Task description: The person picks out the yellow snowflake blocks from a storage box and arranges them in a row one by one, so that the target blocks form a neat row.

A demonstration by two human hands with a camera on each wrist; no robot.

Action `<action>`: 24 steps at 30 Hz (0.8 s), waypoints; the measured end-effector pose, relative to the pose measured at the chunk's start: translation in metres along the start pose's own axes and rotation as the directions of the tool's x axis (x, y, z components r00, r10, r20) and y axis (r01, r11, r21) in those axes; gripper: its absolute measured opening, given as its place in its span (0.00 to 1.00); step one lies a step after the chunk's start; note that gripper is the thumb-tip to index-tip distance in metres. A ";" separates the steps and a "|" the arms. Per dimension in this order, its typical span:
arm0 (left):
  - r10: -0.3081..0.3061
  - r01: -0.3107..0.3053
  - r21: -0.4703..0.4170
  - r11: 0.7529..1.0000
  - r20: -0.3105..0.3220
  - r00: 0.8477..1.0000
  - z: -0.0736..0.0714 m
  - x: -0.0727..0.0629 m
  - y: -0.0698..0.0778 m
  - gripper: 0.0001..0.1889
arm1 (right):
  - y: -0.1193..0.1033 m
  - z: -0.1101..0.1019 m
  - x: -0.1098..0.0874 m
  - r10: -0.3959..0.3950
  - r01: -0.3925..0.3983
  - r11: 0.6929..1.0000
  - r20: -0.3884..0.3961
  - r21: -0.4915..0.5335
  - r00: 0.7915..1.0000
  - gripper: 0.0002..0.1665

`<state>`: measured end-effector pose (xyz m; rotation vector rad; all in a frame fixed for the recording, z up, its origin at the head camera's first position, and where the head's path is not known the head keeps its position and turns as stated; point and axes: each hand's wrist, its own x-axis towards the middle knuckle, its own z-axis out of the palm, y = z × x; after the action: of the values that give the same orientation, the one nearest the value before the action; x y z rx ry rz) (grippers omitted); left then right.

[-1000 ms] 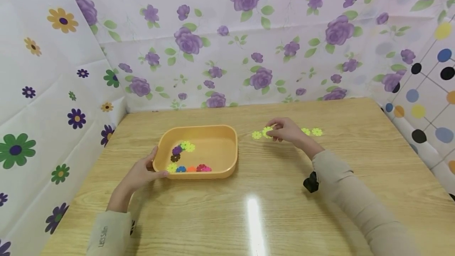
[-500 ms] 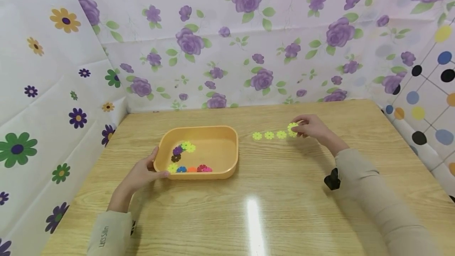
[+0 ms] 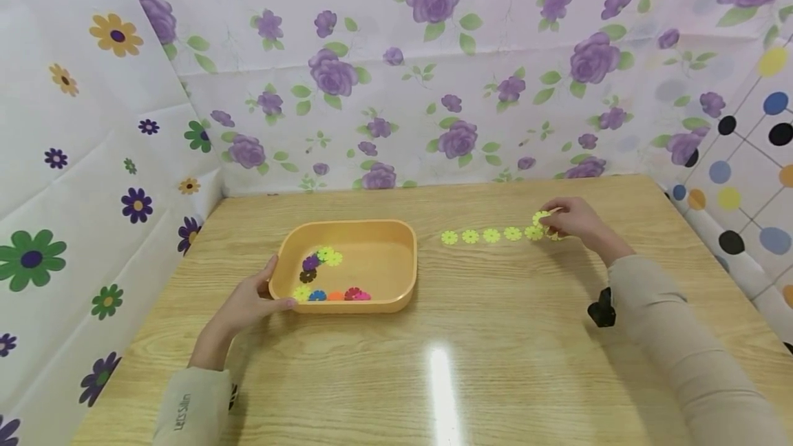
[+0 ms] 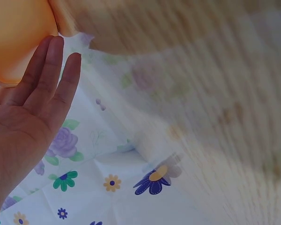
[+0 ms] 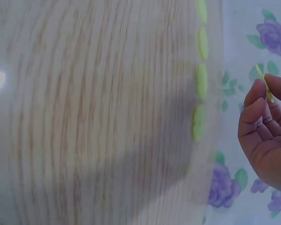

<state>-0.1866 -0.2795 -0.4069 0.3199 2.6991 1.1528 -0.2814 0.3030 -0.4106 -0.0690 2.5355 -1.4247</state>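
In the head view, my right hand [image 3: 571, 217] pinches a yellow flower-shaped plastic disc [image 3: 541, 217] just above the right end of a row of similar yellow discs [image 3: 491, 235] on the table. The right wrist view shows the pinched disc [image 5: 264, 83] edge-on between thumb and fingertips. My left hand [image 3: 248, 300] rests against the left front corner of an orange tray [image 3: 405, 296], thumb along the front rim. Its fingers [image 4: 48, 70] lie straight along the tray's outer wall in the left wrist view. Inside the tray are several flower discs, including a purple one [image 3: 310, 263] and a brown one [image 3: 308, 275].
The wooden table [image 3: 347, 377] runs back to a wall cloth with purple roses [image 3: 458, 137]. A daisy-print cloth [image 3: 74, 226] stands at the left, a dotted one [image 3: 731, 212] at the right. A light reflection shines on the table front.
My right hand has moved right along the row of yellow discs, from near its left part to its right end, a disc pinched throughout. My left hand stays at the tray corner.
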 end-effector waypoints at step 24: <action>-0.005 0.005 -0.013 1.000 -0.006 1.000 0.000 -0.001 0.001 0.51 | 0.039 -0.034 -0.006 0.109 -0.110 0.994 -0.080 -0.005 0.991 0.25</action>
<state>-0.1852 -0.2788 -0.4058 0.3086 2.6945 1.1714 -0.2803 0.3529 -0.4261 0.1256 2.5655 -1.3998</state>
